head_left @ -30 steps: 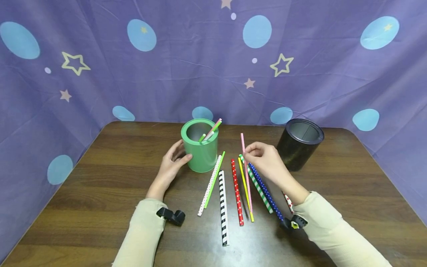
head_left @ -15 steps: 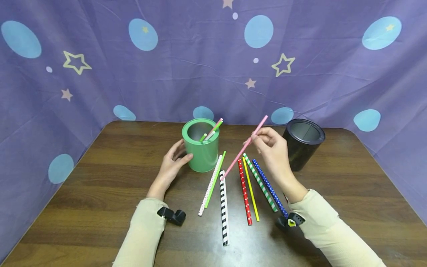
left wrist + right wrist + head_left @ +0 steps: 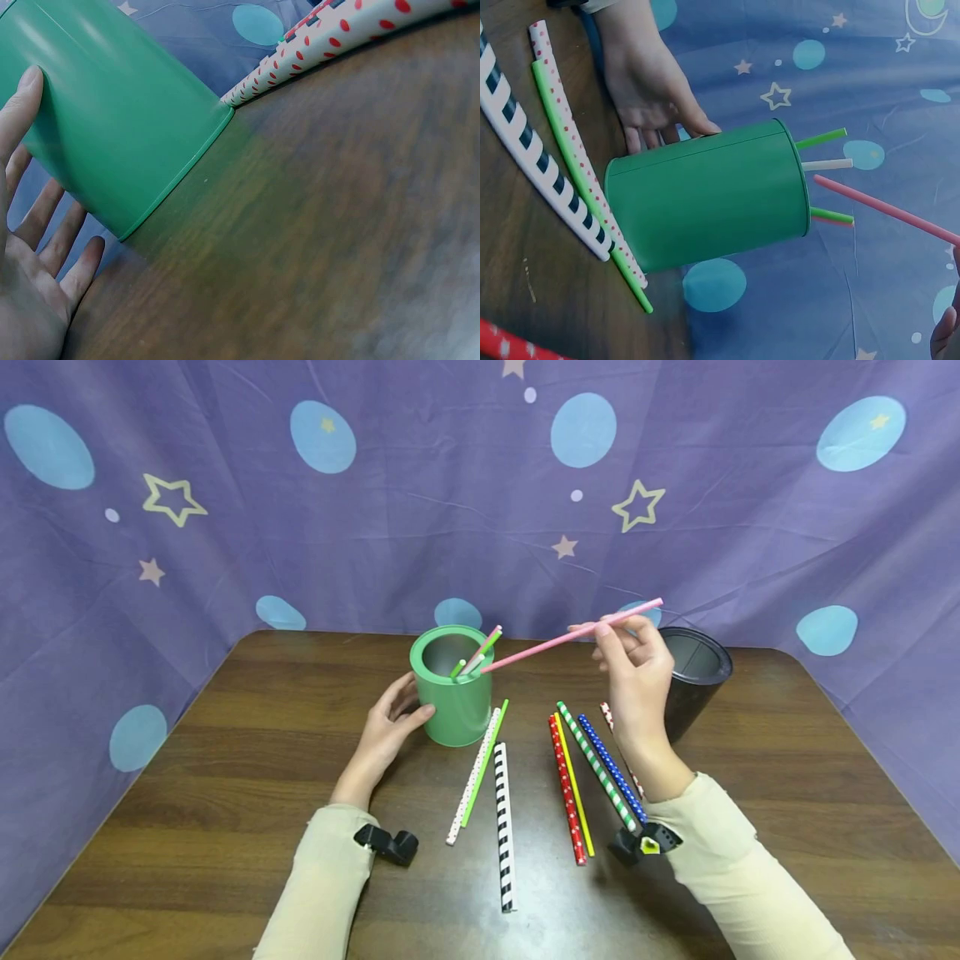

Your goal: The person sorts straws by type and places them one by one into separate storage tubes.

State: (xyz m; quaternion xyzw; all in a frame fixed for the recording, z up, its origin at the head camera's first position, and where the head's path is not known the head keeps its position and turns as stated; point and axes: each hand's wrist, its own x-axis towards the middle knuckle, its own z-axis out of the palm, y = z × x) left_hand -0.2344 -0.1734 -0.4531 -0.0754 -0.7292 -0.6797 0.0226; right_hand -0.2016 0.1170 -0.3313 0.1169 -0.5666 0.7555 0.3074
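Note:
In the head view a pink paper straw [image 3: 543,647] slants between the thumb and fingers of my right hand [image 3: 637,685], which pinches it. Its lower left end is close to the rim of a green can [image 3: 454,714]. Straws in green and white [image 3: 828,163] poke out of that can's mouth. My left hand [image 3: 381,735] rests against the can's left side, thumb toward the front; the left wrist view shows its fingers [image 3: 46,214] extended beside the green wall. The right wrist view has the pink straw's tip apart from the can.
A black can [image 3: 693,685] stands behind my right hand. Loose straws lie on the wooden table [image 3: 225,793]: black-striped [image 3: 504,835], white-dotted [image 3: 474,777], lime [image 3: 486,760], red [image 3: 567,793], yellow [image 3: 576,789], green-striped [image 3: 597,764], blue [image 3: 612,768], and one red-spotted white [image 3: 606,717].
My right hand has lifted the pink straw off the table and tilted it, its lower end swinging left toward the green can. The red and yellow straws shifted right. My left hand stays put.

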